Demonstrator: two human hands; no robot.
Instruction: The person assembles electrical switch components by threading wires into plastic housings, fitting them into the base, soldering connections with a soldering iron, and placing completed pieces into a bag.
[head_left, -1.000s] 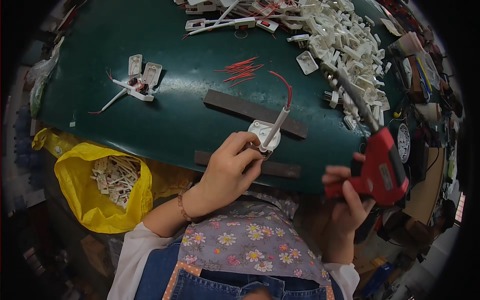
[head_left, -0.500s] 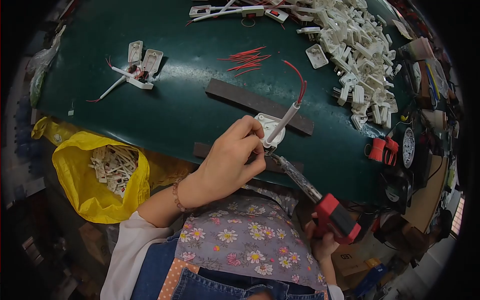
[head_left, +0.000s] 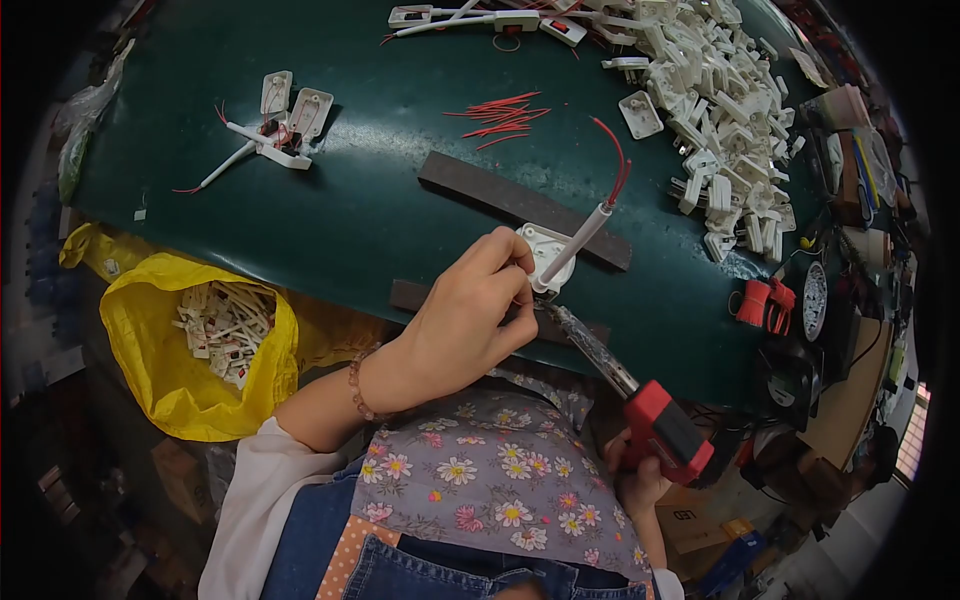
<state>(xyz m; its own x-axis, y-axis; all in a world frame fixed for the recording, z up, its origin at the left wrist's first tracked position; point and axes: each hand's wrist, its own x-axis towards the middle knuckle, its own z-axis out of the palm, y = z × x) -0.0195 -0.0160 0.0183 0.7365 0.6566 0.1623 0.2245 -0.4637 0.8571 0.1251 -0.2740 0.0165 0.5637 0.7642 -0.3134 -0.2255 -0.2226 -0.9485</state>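
Note:
My left hand [head_left: 465, 315] is pinched at the near-left edge of a white plastic plug housing [head_left: 541, 243]; what lies between its fingertips is hidden. A white cable [head_left: 577, 246] rises from the housing, with red wires [head_left: 625, 165] curling out of its far end. My right hand [head_left: 637, 477], partly hidden, is wrapped round the red and black handle of a soldering iron [head_left: 660, 432]. The iron's tip meets the near edge of the housing, close to my left fingertips.
Two dark bars [head_left: 520, 207] lie on the green table [head_left: 360, 220], near the housing. Cut red wires [head_left: 497, 118] lie beyond. A heap of white plug parts [head_left: 735, 150] fills the back right. Opened switch pieces [head_left: 285, 140] lie left; a yellow bag [head_left: 150, 370] holds more parts.
The whole view has shifted slightly. Both hands, the housing and the soldering iron keep almost the same places relative to each other.

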